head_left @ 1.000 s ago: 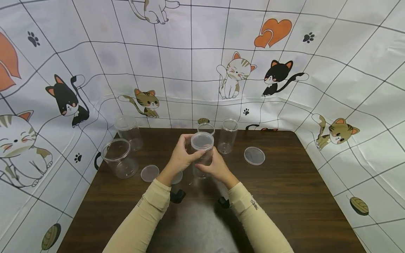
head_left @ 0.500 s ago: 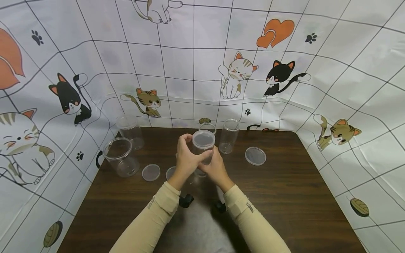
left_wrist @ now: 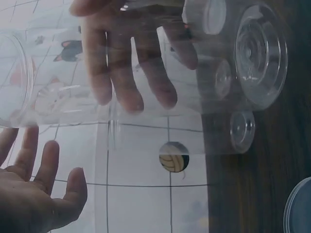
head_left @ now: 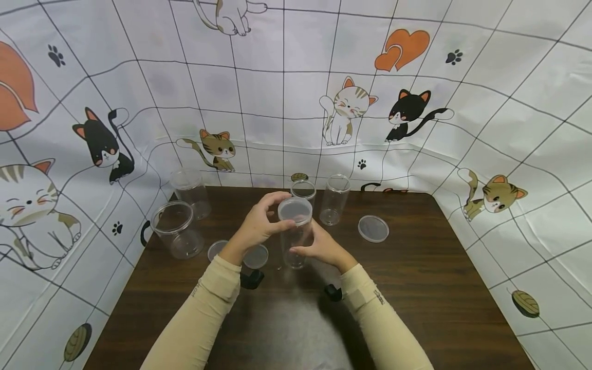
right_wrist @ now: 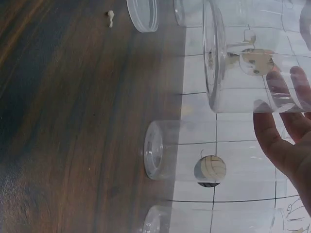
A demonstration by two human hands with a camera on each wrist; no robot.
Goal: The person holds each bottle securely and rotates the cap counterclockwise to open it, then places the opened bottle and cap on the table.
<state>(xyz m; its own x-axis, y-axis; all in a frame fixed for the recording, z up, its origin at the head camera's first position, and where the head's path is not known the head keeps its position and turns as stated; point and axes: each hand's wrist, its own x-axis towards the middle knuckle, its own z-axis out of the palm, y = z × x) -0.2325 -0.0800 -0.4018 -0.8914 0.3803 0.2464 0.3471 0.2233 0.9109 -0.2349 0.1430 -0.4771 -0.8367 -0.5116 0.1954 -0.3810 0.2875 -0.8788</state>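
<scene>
The right hand (head_left: 324, 249) grips the jar (head_left: 291, 239); the left hand (head_left: 254, 226) pinches the lid (head_left: 295, 209). Best keep the jar steady, the lid level.

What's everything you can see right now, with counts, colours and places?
held jar: 1, clear, upright between the hands
lid on the held jar: 1, translucent, at its top
left-side jars: 2, clear, standing one behind the other
back jars: 2, clear, tall, standing beyond the held jar
loose lids: 3, translucent, two left of the held jar, one right
small fragment: 1, pale, on the tabletop
table: 1, dark brown
sheet: white with cat prints, around the table
wrist fittings: 2, black, one below each wrist
sleeves: 2, beige, on the forearms
left hand: 1, at the lid
right hand: 1, around the held jar
</scene>
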